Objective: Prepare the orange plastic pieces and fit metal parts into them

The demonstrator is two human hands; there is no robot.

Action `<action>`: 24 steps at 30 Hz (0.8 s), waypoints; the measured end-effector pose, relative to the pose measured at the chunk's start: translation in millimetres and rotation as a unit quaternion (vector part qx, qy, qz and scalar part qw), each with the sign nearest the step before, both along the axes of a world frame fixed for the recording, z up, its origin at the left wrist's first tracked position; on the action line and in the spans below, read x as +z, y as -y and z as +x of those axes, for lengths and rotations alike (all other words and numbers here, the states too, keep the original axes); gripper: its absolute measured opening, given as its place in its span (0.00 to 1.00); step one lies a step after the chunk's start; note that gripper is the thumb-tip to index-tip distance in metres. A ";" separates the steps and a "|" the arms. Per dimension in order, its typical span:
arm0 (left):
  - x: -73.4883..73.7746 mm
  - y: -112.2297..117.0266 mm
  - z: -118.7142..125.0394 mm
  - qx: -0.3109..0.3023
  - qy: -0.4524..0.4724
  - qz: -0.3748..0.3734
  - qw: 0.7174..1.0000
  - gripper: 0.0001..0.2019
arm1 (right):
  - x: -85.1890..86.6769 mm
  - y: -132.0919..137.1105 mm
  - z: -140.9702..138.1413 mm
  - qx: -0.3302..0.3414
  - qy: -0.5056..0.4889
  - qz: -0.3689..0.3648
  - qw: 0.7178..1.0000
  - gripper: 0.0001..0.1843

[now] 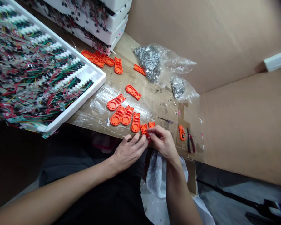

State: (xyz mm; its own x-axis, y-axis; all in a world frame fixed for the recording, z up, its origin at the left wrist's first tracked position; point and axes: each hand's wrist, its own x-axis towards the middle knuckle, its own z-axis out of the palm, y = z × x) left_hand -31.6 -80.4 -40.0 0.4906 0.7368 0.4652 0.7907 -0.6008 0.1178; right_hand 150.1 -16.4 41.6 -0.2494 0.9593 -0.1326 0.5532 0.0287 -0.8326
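**A:** How much room do I have at the edge?

**B:** You're working at the front edge of the tape-glossed cardboard bench top (159,103), right of the long white foam tray (97,76) crammed with red, green and black wires. The tray's near corner overhangs that edge. Farther right of the tray, the bench lies open up to the plain brown cardboard wall (236,118).

**A:** What's lying about?

**B:** Just right of the tray's near corner is a row of flat orange paddle-shaped plastic plates (125,115) with round holes. Well right of the tray lie a thin dark screwdriver (165,120) and red-handled pliers (191,141). Right of its far side sit crinkled clear bags of silvery metal bits (152,62).

**A:** And my hands?

**B:** Your left hand (128,150) and right hand (162,142) meet fingertip to fingertip. Both are pinched closed on a small flat orange plastic piece (144,128), held at the bench edge to the right of the tray, beside the row's last plate.
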 end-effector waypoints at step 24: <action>-27.9 -4.9 -5.6 -0.048 0.020 0.067 0.996 0.22 | 9.1 -13.1 -12.7 0.082 0.216 0.034 0.972 0.11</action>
State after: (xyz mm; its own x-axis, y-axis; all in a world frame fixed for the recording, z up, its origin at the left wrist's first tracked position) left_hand -37.2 -75.5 -67.9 0.5351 0.6167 0.5774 0.7244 -0.6866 0.0620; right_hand 137.5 -3.3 50.7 -0.3351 0.9214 -0.1967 0.8339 0.1929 -0.5171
